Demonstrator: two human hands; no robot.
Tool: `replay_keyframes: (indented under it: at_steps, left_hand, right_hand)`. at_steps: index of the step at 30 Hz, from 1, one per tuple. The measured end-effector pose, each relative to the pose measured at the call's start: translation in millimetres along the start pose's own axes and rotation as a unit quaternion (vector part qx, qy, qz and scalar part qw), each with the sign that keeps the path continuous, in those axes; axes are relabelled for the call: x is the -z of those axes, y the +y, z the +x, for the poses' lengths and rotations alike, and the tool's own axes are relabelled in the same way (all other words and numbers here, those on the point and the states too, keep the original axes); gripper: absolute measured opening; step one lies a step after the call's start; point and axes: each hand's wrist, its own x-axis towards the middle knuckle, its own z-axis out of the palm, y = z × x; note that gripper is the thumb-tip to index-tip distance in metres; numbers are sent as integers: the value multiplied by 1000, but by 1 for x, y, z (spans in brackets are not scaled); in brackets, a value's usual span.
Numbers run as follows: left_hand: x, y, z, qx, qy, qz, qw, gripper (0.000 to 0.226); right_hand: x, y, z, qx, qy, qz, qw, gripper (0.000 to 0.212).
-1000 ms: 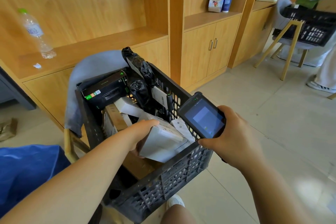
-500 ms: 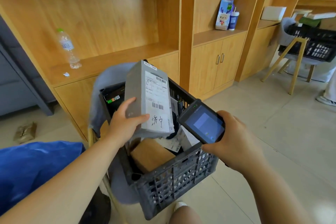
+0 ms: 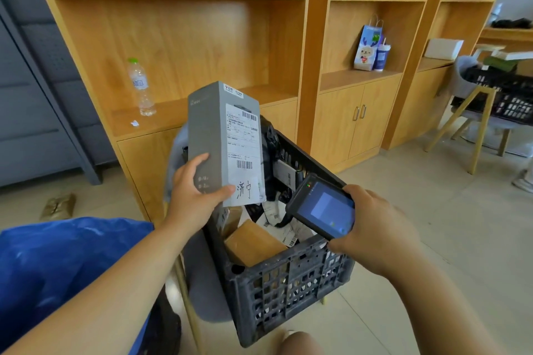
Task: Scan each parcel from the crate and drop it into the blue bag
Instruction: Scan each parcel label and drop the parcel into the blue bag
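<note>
Upright, grey parcel (image 3: 222,141) in left hand (image 3: 193,196); scanner (image 3: 323,207) in right hand (image 3: 372,225).

A parcel-sorting office room: wooden shelving (image 3: 178,46) with cabinets (image 3: 357,118), crate (image 3: 288,282) of labelled parcels

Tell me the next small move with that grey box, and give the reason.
Probably tip the scanner in the right hand toward the barcode on the label of the grey box. The left hand holds the box upright above the crate, label facing the camera, with the scanner just beside it, lower right. The blue bag lies at the left.
</note>
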Motion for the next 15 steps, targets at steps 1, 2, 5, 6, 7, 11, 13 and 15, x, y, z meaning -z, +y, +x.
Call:
replay_keyframes:
  at_steps: [1, 2, 5, 6, 7, 11, 13, 15]
  left_hand:
    - [1, 0, 0, -1, 1, 1, 1000, 78]
    - [3, -1, -1, -2, 3, 2, 1000, 78]
    - [7, -2, -3, -12, 14, 10, 1000, 77]
    - [9, -1, -4, -16, 20, 12, 1000, 77]
    - [11, -1, -6, -18, 25, 11, 999, 77]
    - [27, 0, -18, -16, 54, -12, 998, 73]
    - [40, -1, -31, -13, 68, -20, 997, 70]
    - [57, -4, -48, -6, 83, -30, 996, 68]
  right_hand:
    - [0, -1, -1, 0, 0, -5, 1000, 87]
    - [0, -1, -2, 1, 0, -8, 1000, 88]
    - [-1, -4, -2, 1, 9, -8, 1000, 90]
    - [-1, -5, -1, 2, 13, -8, 1000, 90]
    - [-2, -6, -1, 3, 18, -7, 1000, 91]
    - [-6, -22, 2, 15, 40, 27, 999, 84]
    - [-10, -37, 3, 31, 42, 64, 997, 84]
    - [-18, -56, 4, 52, 38, 93, 994, 87]
